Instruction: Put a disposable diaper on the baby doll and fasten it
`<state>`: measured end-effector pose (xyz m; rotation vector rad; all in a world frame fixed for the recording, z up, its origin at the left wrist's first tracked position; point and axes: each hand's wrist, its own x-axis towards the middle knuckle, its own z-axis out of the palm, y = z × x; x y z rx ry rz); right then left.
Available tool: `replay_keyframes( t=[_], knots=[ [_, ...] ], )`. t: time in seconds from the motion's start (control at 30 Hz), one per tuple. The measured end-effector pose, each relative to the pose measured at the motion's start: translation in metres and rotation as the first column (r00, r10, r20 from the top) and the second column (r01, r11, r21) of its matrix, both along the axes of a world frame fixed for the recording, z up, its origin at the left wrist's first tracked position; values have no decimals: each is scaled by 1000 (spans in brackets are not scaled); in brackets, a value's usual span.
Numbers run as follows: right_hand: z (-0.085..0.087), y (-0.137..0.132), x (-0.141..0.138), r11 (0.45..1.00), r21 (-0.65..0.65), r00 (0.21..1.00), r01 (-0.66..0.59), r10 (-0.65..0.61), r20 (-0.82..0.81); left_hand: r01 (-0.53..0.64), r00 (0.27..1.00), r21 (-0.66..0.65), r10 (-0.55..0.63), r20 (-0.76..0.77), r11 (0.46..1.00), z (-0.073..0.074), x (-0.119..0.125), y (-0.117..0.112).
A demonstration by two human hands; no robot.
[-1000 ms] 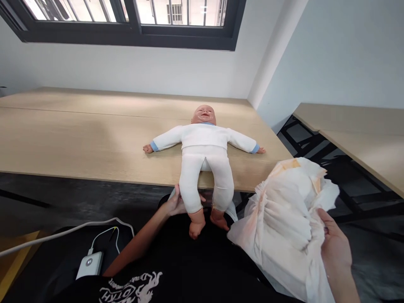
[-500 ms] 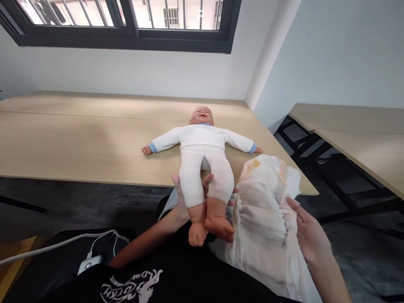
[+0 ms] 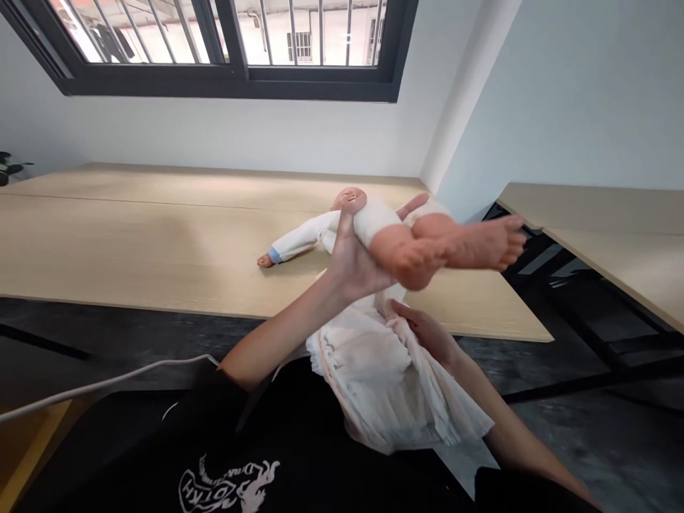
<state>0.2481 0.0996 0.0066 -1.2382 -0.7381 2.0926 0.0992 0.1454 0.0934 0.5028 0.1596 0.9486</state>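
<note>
A baby doll (image 3: 306, 239) in white clothes with blue cuffs lies on its back on the wooden table, its legs raised and bare feet toward the right. My left hand (image 3: 355, 260) is wrapped round the legs from below, holding them up. Below them, my right hand (image 3: 427, 331) grips the edge of a white diaper (image 3: 368, 349), which hangs unfolded over the table's front edge and my lap. The diaper's far end reaches under the doll's raised legs, where my left hand and the legs partly hide it. The doll's other arm is out of sight.
The wooden table (image 3: 133, 249) stands against the wall below a barred window (image 3: 310, 43). A second table (image 3: 603, 214) is at the right, past a gap. A white cable (image 3: 107, 385) runs across the lower left.
My left hand has lifted the doll's legs up and to the right. My right hand has brought the diaper leftward, beneath the legs. The view has shifted slightly.
</note>
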Motion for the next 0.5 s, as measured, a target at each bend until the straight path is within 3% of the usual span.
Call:
replay_keyframes(
  t=[0.07,0.23,0.33,0.5],
  knots=[
    [9,-4,-1,986,-161,998,46,-52,-36,36,999,26,-36,12,999,11,0,11],
    [23,-15,18,951,-269,983,154,-175,-55,109,993,48,-111,37,993,17,-1,20],
    [28,-7,16,950,-219,971,222,-237,-43,123,990,7,-123,63,992,14,1,19],
    [29,31,-19,959,-102,962,264,-269,-48,116,990,-51,-111,88,992,15,2,14]
  ],
)
